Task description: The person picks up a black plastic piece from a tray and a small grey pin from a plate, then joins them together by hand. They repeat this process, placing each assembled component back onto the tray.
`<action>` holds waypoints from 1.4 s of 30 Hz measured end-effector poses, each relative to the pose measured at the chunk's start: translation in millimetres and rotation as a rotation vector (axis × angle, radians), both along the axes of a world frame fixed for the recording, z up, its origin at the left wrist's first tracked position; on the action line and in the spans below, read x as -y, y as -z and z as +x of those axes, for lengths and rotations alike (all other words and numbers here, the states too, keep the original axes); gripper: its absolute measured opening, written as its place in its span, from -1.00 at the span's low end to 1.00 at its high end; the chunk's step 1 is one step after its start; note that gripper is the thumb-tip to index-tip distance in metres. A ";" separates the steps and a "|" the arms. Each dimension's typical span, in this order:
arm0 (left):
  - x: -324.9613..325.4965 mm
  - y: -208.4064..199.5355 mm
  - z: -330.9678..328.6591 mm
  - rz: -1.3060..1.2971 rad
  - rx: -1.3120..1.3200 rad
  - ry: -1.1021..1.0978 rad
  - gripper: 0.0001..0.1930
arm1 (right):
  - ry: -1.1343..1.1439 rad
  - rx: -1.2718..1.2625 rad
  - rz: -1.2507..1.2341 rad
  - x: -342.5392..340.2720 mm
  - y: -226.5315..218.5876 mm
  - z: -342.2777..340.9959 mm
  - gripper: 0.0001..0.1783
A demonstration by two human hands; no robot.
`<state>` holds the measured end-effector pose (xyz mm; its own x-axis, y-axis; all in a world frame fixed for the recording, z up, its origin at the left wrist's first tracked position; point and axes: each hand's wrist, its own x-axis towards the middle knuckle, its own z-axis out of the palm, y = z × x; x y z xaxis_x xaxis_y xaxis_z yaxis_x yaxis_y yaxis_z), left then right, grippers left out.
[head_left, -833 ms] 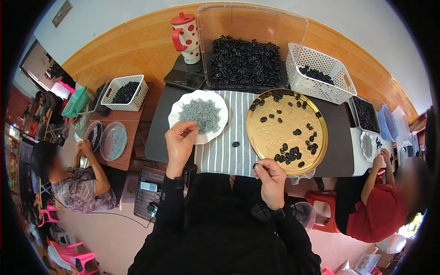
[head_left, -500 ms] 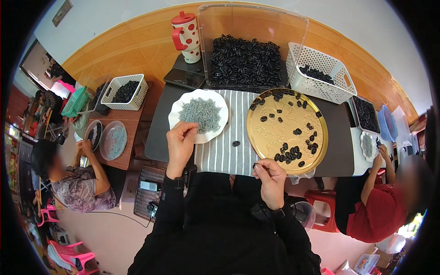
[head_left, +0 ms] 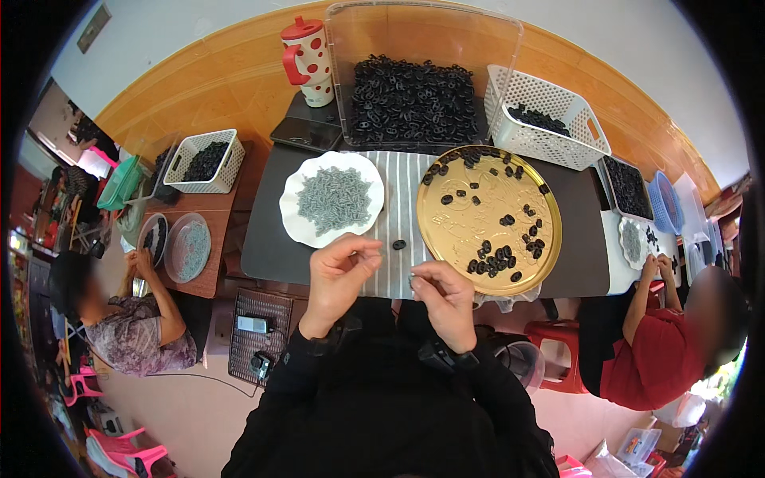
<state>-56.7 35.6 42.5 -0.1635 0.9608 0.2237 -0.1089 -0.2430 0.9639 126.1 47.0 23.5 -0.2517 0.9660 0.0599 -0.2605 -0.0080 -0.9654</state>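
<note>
My left hand is pinched closed in front of the white scalloped plate, which holds a heap of small thin grey-green pieces. Whatever sits between its fingertips is too small to make out. Close by on the right, my right hand pinches a small dark piece, mostly covered by the fingers. One black oval plastic piece lies on the striped cloth just beyond both hands. Several more black pieces are scattered over the round gold tray at the right.
Behind stand a clear bin heaped with black pieces, a white perforated basket and a red-lidded tumbler. A flat dark device lies beside them. Co-workers sit at left and right.
My left hand has come away from the plate, toward me and to the right. My right hand has shifted left, bringing the two hands closer. The whole view has shifted slightly.
</note>
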 end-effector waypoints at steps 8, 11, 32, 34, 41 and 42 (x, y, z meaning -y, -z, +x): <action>1.2 11.2 16.8 -0.036 0.021 0.082 -0.77 | 0.003 0.114 0.186 -13.1 5.1 -13.4 -0.88; 1.1 10.0 16.1 -0.011 -0.026 0.090 -0.77 | -0.025 0.165 0.224 -14.2 4.1 -11.3 -0.91; -3.8 18.3 8.0 -0.036 -0.525 -0.015 -0.79 | 0.052 0.382 0.387 -18.3 9.9 -1.7 -0.97; -2.5 14.5 15.9 0.256 -0.857 -0.293 -0.82 | 0.041 0.370 0.354 -16.9 12.6 -0.2 -0.99; -0.5 19.6 21.9 0.117 -0.404 0.062 -0.87 | 0.012 0.347 0.353 -12.7 3.0 0.9 -0.99; -0.5 23.1 22.1 0.099 -0.344 0.076 -0.88 | 0.013 0.348 0.353 -13.1 2.7 0.6 -0.99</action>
